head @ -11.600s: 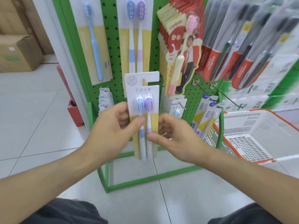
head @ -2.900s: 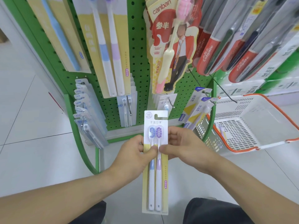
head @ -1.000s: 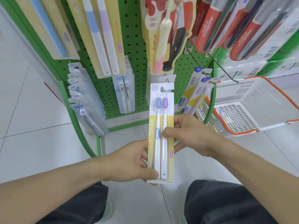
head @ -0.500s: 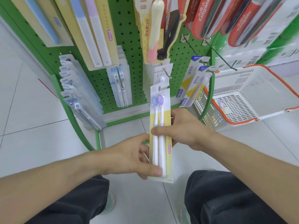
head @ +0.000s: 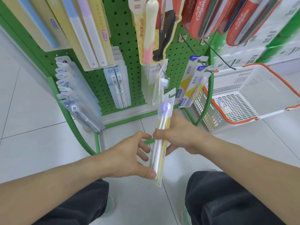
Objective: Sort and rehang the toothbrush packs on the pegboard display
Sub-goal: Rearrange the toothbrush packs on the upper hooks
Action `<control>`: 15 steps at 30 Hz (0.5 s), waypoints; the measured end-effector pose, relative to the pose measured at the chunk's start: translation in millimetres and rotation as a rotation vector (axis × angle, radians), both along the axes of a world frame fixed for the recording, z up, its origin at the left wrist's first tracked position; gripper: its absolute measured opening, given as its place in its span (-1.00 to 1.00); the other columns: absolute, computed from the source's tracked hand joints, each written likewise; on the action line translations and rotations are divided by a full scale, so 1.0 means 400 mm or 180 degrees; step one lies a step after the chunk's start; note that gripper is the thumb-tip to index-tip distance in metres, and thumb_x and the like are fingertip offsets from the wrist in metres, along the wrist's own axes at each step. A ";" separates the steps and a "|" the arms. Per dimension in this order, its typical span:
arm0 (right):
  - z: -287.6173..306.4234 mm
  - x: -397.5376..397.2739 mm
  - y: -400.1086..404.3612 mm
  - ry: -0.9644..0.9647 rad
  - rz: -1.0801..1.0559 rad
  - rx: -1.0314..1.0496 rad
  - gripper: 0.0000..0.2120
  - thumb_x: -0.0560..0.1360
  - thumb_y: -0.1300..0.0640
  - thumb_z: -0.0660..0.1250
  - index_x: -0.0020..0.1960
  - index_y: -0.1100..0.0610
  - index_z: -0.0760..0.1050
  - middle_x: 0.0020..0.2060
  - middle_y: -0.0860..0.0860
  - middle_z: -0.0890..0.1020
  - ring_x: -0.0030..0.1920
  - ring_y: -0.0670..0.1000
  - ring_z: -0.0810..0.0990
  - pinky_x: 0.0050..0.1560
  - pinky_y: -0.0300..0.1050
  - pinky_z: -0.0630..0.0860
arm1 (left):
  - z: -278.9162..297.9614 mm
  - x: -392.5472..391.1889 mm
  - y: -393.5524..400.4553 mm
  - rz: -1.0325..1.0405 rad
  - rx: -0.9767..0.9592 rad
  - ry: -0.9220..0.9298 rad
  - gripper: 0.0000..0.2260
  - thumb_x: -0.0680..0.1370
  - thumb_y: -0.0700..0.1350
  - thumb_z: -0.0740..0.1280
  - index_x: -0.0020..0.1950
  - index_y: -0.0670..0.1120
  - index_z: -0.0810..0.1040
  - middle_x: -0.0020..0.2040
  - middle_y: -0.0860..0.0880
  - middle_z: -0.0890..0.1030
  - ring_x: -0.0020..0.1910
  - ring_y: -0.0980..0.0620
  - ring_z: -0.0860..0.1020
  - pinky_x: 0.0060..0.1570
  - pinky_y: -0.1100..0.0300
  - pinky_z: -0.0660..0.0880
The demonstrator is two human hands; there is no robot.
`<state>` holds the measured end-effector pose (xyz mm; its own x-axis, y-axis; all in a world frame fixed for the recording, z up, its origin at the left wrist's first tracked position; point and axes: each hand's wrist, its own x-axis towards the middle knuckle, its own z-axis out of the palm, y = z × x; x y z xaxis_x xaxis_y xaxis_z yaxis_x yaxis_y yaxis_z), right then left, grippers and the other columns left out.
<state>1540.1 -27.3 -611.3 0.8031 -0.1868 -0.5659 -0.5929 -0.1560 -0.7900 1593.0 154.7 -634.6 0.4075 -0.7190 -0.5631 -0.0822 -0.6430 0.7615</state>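
A two-brush toothbrush pack (head: pixel 162 130) with a yellow-and-white card is turned almost edge-on in front of the green pegboard (head: pixel 128 51). My right hand (head: pixel 177 133) grips its middle, thumb across the front. My left hand (head: pixel 129 158) touches the lower end with the thumb, its fingers spread loosely behind the card. The pack's top hook tab points up toward the lower row of hanging packs (head: pixel 118 85).
Several clear packs hang on pegs at the lower left (head: pixel 73 98). Blue-and-yellow boxed brushes (head: pixel 193 83) hang at the lower right. A bare peg (head: pixel 219 56) sticks out above a white basket (head: pixel 259 88) with an orange rim. My knees are below.
The pack has rotated from facing me to nearly edge-on and tilted. My left hand loosened from holding its lower end to a thumb touch. The view dropped lower on the rack.
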 end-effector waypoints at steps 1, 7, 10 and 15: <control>-0.003 -0.002 0.004 0.0080 -0.0035 0.0136 -0.52 0.52 0.36 0.39 0.34 0.15 0.27 0.05 0.26 0.52 -0.18 0.14 0.70 -0.34 0.09 0.68 | 0.001 -0.005 0.000 -0.0036 -0.0136 0.0128 -0.18 0.31 -0.03 0.67 0.44 0.18 0.31 0.18 0.06 0.54 0.15 0.17 0.60 0.16 0.10 0.61; -0.003 -0.006 0.013 0.0457 -0.0002 0.0605 -0.30 0.54 0.04 0.48 0.53 0.15 0.19 0.15 0.16 0.60 0.12 0.12 0.66 -0.10 0.09 0.72 | 0.011 -0.011 -0.007 0.0107 -0.0216 0.0194 -0.37 0.44 0.10 0.56 0.43 0.18 0.36 0.15 0.06 0.64 0.11 0.14 0.65 0.22 0.09 0.58; 0.006 -0.001 0.007 0.0546 0.0076 0.0595 -0.34 0.54 -0.01 0.47 0.51 0.14 0.24 0.14 0.05 0.59 0.16 0.06 0.60 -0.10 0.04 0.71 | -0.006 -0.002 -0.009 0.0481 -0.0204 0.0295 -0.39 0.51 -0.20 0.51 0.46 0.09 0.32 0.09 -0.06 0.68 0.03 -0.01 0.69 0.05 0.05 0.66; -0.012 0.012 -0.012 0.0179 0.0214 0.0145 -0.91 0.59 0.00 0.41 -0.04 0.00 0.58 -0.23 -0.12 0.73 -0.18 -0.09 0.69 -0.10 -0.07 0.67 | -0.025 0.018 0.000 0.0257 -0.0032 0.0357 -0.49 0.57 -0.34 0.37 0.32 0.20 0.42 0.21 0.17 0.66 0.17 0.11 0.65 0.12 0.06 0.64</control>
